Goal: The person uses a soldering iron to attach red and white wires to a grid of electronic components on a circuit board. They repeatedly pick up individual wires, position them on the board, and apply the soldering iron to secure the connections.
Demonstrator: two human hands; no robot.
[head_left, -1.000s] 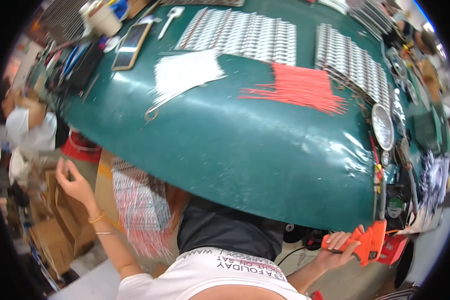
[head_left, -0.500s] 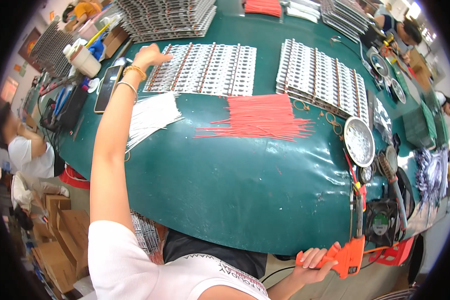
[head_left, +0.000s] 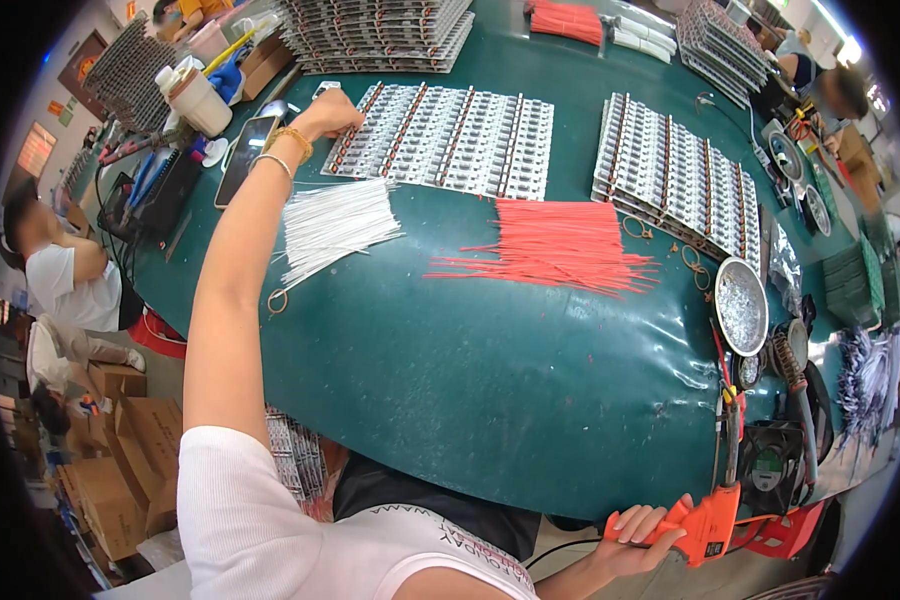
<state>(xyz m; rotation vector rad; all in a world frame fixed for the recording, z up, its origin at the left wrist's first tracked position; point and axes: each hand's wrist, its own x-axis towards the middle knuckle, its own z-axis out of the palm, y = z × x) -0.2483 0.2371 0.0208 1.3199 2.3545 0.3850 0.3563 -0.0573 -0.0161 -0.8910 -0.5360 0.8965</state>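
Note:
My left hand (head_left: 332, 113) reaches far out over the table, its fingers curled together at the left edge of a white panel of small parts (head_left: 450, 140) crossed by brown strips. Whatever is between those fingers is hidden. Low at the right, beyond the table's front edge, my right hand (head_left: 640, 535) is wrapped round the handle of an orange soldering gun (head_left: 710, 525), its metal barrel pointing up. White wires (head_left: 340, 228) lie in a loose bundle below my left wrist. Red wires (head_left: 570, 240) are spread beside them.
More white panels (head_left: 675, 170) lie at the right, and a tall stack (head_left: 370, 35) stands at the back. A round metal dish (head_left: 741, 306) and a small fan (head_left: 770, 460) are near the right edge. A phone (head_left: 247, 160) lies left of my forearm. Someone in white (head_left: 70, 270) sits at the left.
The tabletop things have shifted right in the picture as the view turned. My left hand stays by the panel's left edge, its fingers more curled. My right hand still holds the soldering gun.

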